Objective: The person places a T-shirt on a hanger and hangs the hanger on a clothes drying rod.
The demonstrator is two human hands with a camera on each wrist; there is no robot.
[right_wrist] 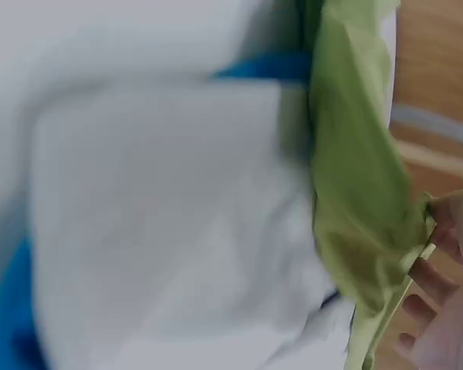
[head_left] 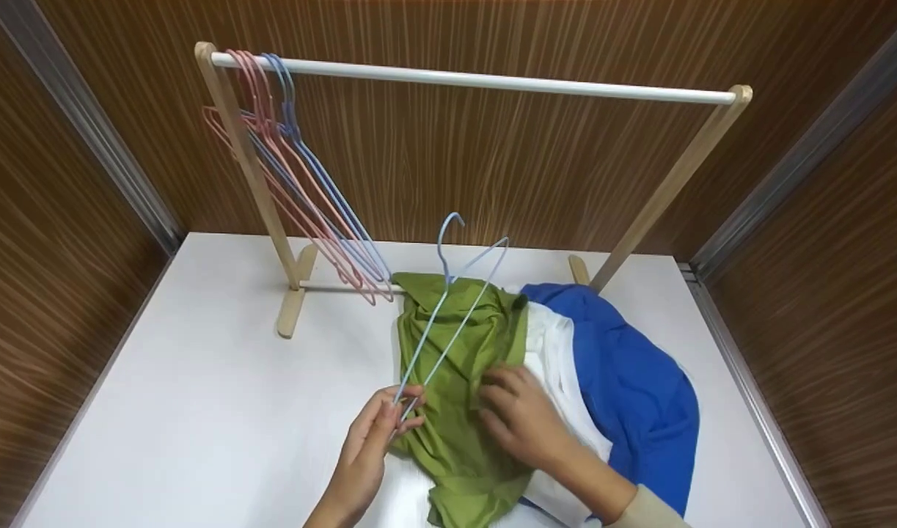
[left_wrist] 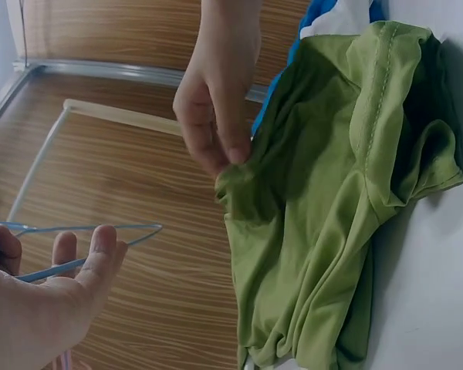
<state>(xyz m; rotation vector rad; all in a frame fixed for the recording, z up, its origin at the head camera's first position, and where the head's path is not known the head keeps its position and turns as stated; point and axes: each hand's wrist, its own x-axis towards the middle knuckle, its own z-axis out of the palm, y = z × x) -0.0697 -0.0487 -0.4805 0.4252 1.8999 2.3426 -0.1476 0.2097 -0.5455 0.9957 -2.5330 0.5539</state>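
Observation:
My left hand [head_left: 371, 433] grips a light blue wire hanger [head_left: 435, 320] by one end, its hook pointing up and away. The hanger is held over a green garment [head_left: 448, 345] on the table. With thumb and fingers, my right hand [head_left: 525, 418] pinches a fold of that green cloth; the left wrist view shows the right hand [left_wrist: 220, 100] lifting the fold a little. Under the green cloth, to the right, lie a white garment [head_left: 558, 359] and a blue garment [head_left: 639, 396]. In the right wrist view the white cloth [right_wrist: 170, 216] is blurred.
A wooden rack with a white rail [head_left: 477, 81] stands at the back of the white table [head_left: 199, 381]. Several pink hangers [head_left: 272, 132] and blue hangers [head_left: 331, 191] hang at its left end. Wood-grain panels [head_left: 433, 161] enclose the table's back and sides.

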